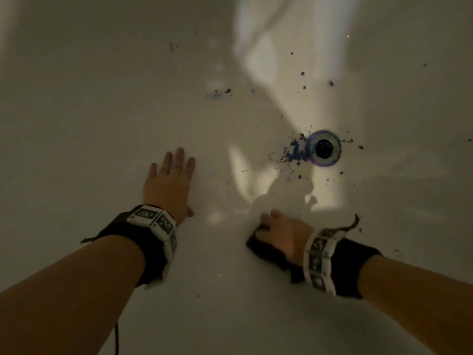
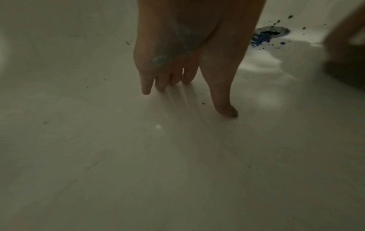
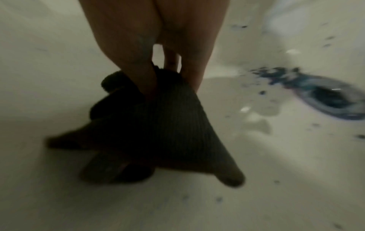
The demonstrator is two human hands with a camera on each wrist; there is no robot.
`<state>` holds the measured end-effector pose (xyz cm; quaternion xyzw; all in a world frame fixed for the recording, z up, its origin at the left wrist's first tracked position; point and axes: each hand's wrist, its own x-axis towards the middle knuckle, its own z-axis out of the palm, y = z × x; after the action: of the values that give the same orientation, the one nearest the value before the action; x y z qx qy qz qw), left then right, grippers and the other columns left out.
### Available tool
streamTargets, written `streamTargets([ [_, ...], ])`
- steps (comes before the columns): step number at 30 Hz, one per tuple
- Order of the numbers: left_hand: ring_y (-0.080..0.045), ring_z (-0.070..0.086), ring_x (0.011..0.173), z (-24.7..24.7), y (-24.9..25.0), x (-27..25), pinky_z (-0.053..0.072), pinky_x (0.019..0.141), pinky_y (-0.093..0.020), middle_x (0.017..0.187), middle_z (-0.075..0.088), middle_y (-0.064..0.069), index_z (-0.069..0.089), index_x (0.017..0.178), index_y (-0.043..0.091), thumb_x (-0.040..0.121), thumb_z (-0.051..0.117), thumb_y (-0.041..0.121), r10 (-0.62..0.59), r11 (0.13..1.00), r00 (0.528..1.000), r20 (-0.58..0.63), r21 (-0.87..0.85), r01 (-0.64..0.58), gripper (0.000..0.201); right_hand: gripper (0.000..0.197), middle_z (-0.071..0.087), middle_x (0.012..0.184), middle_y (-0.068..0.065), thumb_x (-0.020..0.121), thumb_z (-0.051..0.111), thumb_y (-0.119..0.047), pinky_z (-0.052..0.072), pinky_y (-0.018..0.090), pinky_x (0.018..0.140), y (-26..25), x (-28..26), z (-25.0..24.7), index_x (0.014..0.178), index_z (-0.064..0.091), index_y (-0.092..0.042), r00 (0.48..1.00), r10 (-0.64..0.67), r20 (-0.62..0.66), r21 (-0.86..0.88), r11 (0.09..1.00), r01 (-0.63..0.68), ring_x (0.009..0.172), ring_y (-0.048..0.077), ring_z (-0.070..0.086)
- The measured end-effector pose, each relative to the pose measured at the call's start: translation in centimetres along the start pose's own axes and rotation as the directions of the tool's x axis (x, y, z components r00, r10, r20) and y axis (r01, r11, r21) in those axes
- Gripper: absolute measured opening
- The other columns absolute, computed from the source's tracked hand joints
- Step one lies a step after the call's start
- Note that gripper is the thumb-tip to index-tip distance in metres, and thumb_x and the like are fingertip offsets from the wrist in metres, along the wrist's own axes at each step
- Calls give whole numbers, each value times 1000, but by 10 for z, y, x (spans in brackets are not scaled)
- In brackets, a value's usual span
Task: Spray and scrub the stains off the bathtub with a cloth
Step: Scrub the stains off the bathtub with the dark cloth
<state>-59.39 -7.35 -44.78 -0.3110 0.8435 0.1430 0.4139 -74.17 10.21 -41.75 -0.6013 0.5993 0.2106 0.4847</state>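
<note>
My left hand point(image 1: 167, 183) lies flat on the floor of the white glossy bathtub point(image 1: 89, 111), arm stretched forward, fingers straight and slightly spread, holding nothing. In the left wrist view its fingertips point(image 2: 146, 91) and thumb touch the surface, and a bluish smear shows on the palm. My right hand point(image 1: 280, 233) is lower and nearer me, turned inward, its fingers curled around the dark ribbed cloth point(image 3: 158, 125), which bunches under the palm and rests against the tub floor; one pointed corner of it trails toward the wrist.

Beyond my right hand sits the round chrome drain point(image 1: 324, 147), ringed with purple-blue. The thick blue-black stains point(image 1: 291, 152) cluster just beside its left edge, with smaller specks scattered around it and farther up the tub. A fainter blue smudge point(image 1: 217, 94) lies well apart, ahead of my left hand. Both wrists wear black bands with white patterned blocks point(image 1: 153, 219).
</note>
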Motion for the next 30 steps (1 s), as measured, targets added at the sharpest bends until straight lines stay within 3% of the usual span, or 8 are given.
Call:
streamTargets([
  [4,-22,-15,144,3,-2,0,1,116,-42,152,-28,-5,-20,146,19,81,63,49,-2,1000,1000,-14,-9,2,109,47,39,135,20,86,60,-19,36,45,102,63,15,-33,130,47,-10,863,281,-421,105,960,-261,121,38,38],
  [7,-20,-15,143,4,-4,1,1,116,-41,152,-28,-2,-21,145,22,80,62,51,-6,999,1000,-23,-32,5,110,46,36,138,19,83,59,-8,35,42,103,95,15,-57,128,47,-9,722,562,-404,299,827,-477,124,38,36],
  [12,-18,-16,143,4,-6,0,1,117,-41,152,-29,0,-21,145,24,80,63,51,5,998,999,-35,-70,-7,110,14,55,88,2,89,53,-14,50,37,75,29,5,-44,102,55,-7,896,81,-436,198,980,8,75,17,55],
  [15,-18,-16,143,5,-7,0,1,117,-41,152,-29,0,-21,145,26,79,63,53,4,998,999,-46,-63,-7,110,36,44,119,8,87,54,-12,43,37,89,-26,25,-24,122,50,-12,943,-190,-273,25,979,204,104,24,45],
  [18,-18,-14,144,7,-7,0,3,117,-41,153,-26,1,-20,146,27,79,60,56,8,999,997,-83,-47,-12,108,44,36,129,13,88,52,-10,43,40,90,-44,57,-24,130,43,-12,948,-132,-289,22,989,144,115,30,37],
  [24,-14,-15,143,8,-13,2,3,117,-40,152,-28,5,-21,144,30,78,61,58,29,997,997,-75,-74,-34,109,44,46,115,19,87,53,-20,45,37,85,35,61,-62,129,48,-11,634,355,-687,361,924,-126,101,34,51],
  [27,-14,-16,143,7,-12,1,2,117,-38,151,-30,5,-23,144,30,79,60,57,27,996,998,-62,-82,-32,109,50,45,121,21,85,56,-20,43,46,94,88,44,-75,131,43,-6,495,654,-572,502,757,-418,108,40,49],
  [30,-14,-16,143,7,-12,1,3,117,-38,151,-30,4,-24,143,30,79,59,57,28,996,998,-59,-79,-33,109,44,43,123,21,83,55,-13,39,42,100,98,38,-80,125,47,-4,489,745,-454,610,660,-439,110,39,48],
])
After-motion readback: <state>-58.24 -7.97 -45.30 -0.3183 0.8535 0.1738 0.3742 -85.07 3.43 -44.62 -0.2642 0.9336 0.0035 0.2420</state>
